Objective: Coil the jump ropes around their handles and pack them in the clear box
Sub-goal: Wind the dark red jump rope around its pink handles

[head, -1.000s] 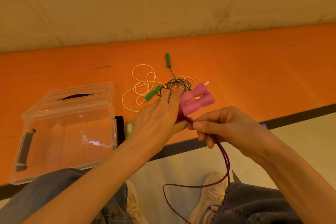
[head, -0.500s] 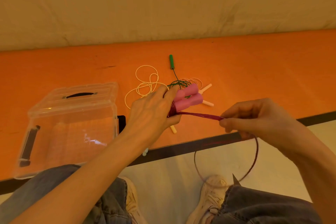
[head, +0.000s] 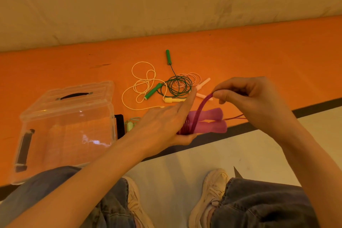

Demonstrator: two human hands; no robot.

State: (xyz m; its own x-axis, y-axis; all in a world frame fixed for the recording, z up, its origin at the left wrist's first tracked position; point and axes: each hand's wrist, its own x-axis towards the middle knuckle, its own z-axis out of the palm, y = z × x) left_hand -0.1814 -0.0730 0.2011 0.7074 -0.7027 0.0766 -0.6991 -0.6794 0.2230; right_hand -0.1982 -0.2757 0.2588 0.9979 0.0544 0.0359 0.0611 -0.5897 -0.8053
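Right hand [head: 253,102], formerly drawing the maroon cord [head: 199,111] sideways, now lifts it above the pink handles [head: 212,120], finger and thumb pinching it. Left hand [head: 166,126] cradles the paired, smooth, flared handles, fingers extended, thumb beneath; glossy coils bunch there. Clear box [head: 64,126]: rigid ribbed plastic, on the orange mat [head: 259,57], left.

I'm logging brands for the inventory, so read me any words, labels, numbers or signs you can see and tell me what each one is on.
None: no readable text shows anywhere.
The clear box and its lid show no label.
The pink handles in the left hand are plain.
The green handles and the shoes show no legible print.
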